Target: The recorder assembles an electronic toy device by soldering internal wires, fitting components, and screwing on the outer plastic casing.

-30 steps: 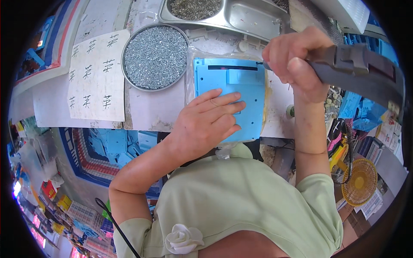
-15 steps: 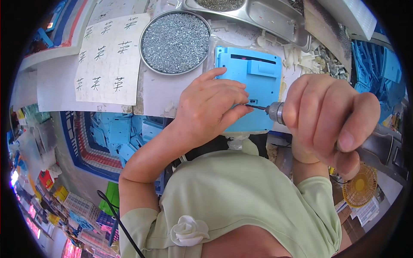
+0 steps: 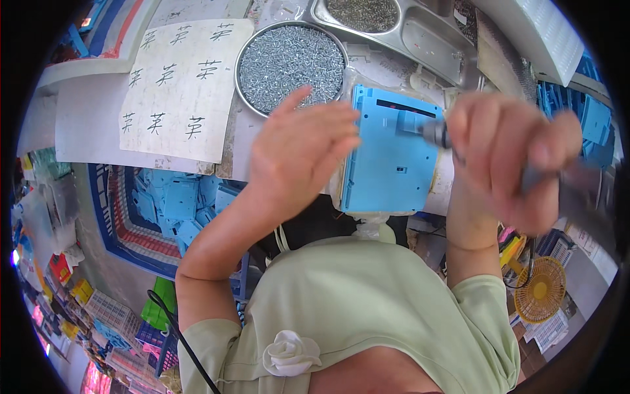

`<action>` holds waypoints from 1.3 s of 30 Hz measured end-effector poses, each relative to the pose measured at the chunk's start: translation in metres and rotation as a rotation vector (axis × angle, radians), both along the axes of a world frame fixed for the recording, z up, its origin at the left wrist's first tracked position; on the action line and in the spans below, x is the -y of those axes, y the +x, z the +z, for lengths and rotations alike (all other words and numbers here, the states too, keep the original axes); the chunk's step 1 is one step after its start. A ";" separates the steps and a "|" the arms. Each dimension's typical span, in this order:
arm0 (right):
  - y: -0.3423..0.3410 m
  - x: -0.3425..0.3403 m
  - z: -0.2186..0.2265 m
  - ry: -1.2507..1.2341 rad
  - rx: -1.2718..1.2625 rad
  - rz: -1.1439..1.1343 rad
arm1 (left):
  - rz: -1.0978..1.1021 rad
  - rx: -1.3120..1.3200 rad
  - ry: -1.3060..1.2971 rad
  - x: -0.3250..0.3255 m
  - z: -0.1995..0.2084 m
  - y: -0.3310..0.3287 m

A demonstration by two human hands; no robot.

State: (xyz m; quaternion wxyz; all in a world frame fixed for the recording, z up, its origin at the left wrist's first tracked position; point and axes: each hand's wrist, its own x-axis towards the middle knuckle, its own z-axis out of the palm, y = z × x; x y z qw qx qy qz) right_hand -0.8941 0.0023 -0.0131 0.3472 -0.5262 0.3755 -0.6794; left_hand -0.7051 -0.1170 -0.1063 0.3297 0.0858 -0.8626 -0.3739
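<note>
A blue plastic panel [image 3: 394, 151] lies on the worktable in front of me. It has a dark slot near its far edge and a small rectangular opening lower down. My right hand [image 3: 508, 154] is wrapped round an electric screwdriver [image 3: 436, 133], its metal nose above the panel's right part; motion blurs both, and I cannot make out the tip. My left hand [image 3: 302, 148] hovers at the panel's left edge, just below a round metal dish of screws [image 3: 289, 65]. Its fingers are stretched out and somewhat blurred, with nothing visible in them.
Steel trays [image 3: 430, 43] sit at the back, one compartment holding small dark parts. Handwritten paper [image 3: 180, 92] covers the table's left. A crate [image 3: 118, 217] of blue plastic parts stands below left, with more blue parts [image 3: 594, 121] at far right. A yellow fan [image 3: 540, 289] is lower right.
My left hand has drawn back leftward from the panel's small opening. The screwdriver in my right hand has lifted away from that spot and moved farther up. The view has shifted slightly.
</note>
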 end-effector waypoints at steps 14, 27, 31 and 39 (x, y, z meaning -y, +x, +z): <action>0.000 0.050 -0.054 0.007 -0.107 -0.024 | 0.013 0.043 -0.236 -0.036 -0.020 0.004; 0.026 0.034 -0.046 0.052 -0.040 -0.066 | 0.101 0.012 -0.218 -0.042 -0.025 0.004; 0.018 0.024 -0.040 0.059 -0.115 -0.072 | 0.037 -0.047 -0.129 -0.035 -0.023 0.005; 0.004 -0.003 0.003 -0.015 -0.096 0.299 | 0.021 -0.108 -0.119 -0.018 -0.011 -0.002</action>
